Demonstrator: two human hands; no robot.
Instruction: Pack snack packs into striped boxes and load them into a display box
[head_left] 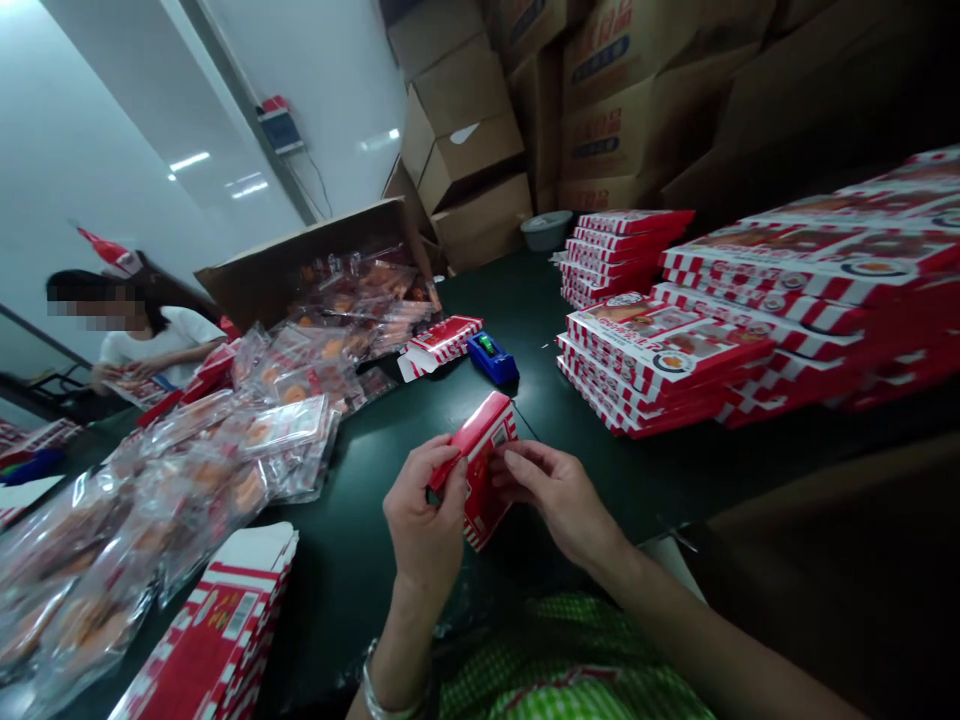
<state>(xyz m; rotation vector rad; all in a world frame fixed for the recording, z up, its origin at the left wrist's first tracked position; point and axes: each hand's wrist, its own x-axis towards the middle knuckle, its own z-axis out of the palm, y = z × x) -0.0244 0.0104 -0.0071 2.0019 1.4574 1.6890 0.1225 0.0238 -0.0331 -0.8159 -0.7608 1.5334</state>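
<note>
A small red-and-white carton (486, 470) is held tilted above the dark green tabletop. My left hand (427, 510) grips its left edge between thumb and fingers. On the other side, my right hand (551, 490) has its fingertips curled against the carton's printed face; some of those fingertips are hidden. Just beyond the carton stands a blue tape dispenser (493, 360) with a green roll. A flat red-and-white carton (444, 345) lies beside the dispenser. To the lower left rests a stack of flat, unfolded cartons (217, 620).
Clear bags of orange-brown food (247, 450) heap across the left side, with more in a cardboard box (322, 240). Stacked filled-looking cartons (667, 345) stand at right. A grey bowl (546, 230) and brown boxes (480, 150) are behind. Another person (161, 345) sits at far left.
</note>
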